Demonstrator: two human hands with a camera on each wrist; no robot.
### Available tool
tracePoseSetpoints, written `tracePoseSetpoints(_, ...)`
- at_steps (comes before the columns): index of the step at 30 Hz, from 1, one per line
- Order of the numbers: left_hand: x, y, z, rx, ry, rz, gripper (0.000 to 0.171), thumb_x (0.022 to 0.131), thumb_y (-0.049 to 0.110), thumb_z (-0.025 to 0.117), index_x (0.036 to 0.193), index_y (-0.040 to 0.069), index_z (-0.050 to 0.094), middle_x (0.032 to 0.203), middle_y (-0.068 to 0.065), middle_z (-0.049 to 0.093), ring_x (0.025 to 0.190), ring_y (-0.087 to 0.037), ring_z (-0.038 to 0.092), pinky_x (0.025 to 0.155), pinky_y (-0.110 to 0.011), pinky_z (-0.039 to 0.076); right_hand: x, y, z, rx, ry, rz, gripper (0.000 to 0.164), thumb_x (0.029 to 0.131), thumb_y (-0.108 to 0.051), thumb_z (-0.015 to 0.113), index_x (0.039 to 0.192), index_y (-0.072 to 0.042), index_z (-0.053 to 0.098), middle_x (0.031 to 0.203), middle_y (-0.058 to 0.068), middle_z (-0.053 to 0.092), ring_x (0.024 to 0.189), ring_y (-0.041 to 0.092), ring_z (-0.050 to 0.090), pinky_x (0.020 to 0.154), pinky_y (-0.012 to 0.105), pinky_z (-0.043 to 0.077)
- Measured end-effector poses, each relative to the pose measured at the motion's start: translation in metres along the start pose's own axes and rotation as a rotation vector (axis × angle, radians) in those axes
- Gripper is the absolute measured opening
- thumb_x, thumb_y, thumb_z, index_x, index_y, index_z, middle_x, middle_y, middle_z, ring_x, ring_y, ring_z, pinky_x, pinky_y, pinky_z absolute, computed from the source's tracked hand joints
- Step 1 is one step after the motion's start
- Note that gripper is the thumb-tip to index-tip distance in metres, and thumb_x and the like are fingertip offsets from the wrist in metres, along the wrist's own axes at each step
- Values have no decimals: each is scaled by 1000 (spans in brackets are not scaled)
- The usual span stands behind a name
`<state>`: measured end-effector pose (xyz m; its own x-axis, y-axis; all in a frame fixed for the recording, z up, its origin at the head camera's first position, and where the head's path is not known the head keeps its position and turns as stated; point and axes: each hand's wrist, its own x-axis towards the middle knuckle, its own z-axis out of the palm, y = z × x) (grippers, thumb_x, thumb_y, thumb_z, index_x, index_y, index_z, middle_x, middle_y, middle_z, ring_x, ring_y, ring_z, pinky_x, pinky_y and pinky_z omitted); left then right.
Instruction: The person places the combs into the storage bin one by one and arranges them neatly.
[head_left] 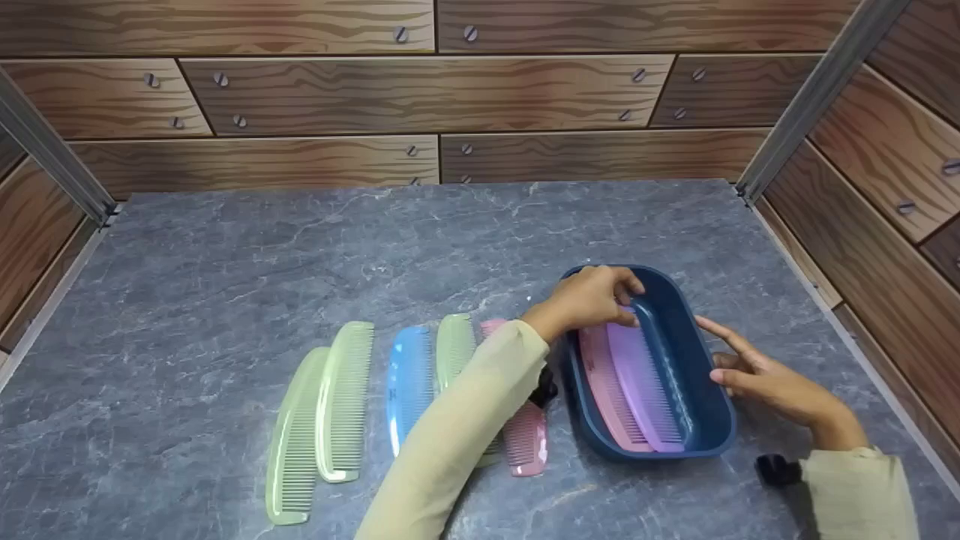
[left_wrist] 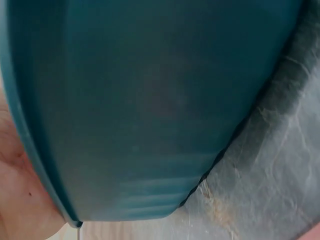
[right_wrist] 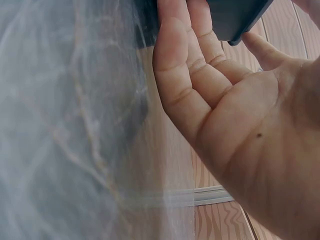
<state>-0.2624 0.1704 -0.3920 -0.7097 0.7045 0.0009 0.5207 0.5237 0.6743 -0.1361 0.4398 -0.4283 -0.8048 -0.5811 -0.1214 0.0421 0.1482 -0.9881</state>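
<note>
A purple comb (head_left: 646, 386) and a pink comb (head_left: 606, 375) lie side by side in a dark blue bin (head_left: 712, 409). My left hand (head_left: 589, 298) reaches over the bin's left rim, its thumb and finger apart at the purple comb's far end. Only part of that hand shows in the left wrist view, beside the bin's outer wall (left_wrist: 150, 110). With extended index finger and thumb, my right hand (head_left: 776, 386) touches the bin's right side. Its other fingers (right_wrist: 172, 65) bend loosely near the wall in the right wrist view.
Left of the bin lie two overlapping pale green combs (head_left: 345, 405), a blue comb (head_left: 411, 382), another green comb (head_left: 454, 345) and a pink comb (head_left: 527, 442). My left sleeve (head_left: 457, 427) partly covers some. Wood-patterned panels (head_left: 435, 94) border the grey marbled table (head_left: 225, 262).
</note>
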Motion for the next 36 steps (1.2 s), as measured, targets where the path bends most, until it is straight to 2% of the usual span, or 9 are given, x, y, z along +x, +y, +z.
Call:
tracePoseSetpoints(8,-6,1,-4,-27,-68,32,43,78,32,80,117,21,66,105,8,69,93,-3,61,82,-20,48,0,0,-1,-10,1,9,71,101,3,35,155,-20,-3,131,-3,59,112,13,63,87,33,55)
tracePoseSetpoints(18,-5,15,4,129,-204,-7,46,76,40,80,118,30,63,111,17,67,102,-2,60,90,-27,48,-1,1,-1,-22,10,19,70,101,2,36,156,-21,-2,130,-2,59,112,13,62,87,33,55)
tracePoseSetpoints(25,-3,19,12,145,-306,11,46,74,42,82,114,30,64,109,16,67,100,0,60,87,-20,46,2,2,-1,-16,-1,12,71,101,2,35,155,-20,-4,130,-1,59,112,15,63,87,34,55)
tracePoseSetpoints(32,-1,16,17,137,-392,40,44,76,37,81,114,24,65,112,9,66,102,-3,58,84,-16,45,0,1,-1,-34,9,6,71,101,3,36,155,-18,-4,133,-5,57,113,13,62,86,32,55)
tracePoseSetpoints(36,-1,14,19,172,-418,15,42,76,37,81,113,26,66,111,10,65,103,-4,58,83,-17,45,0,2,-1,-33,12,0,71,101,3,36,155,-18,-4,133,-4,57,114,13,62,86,32,55)
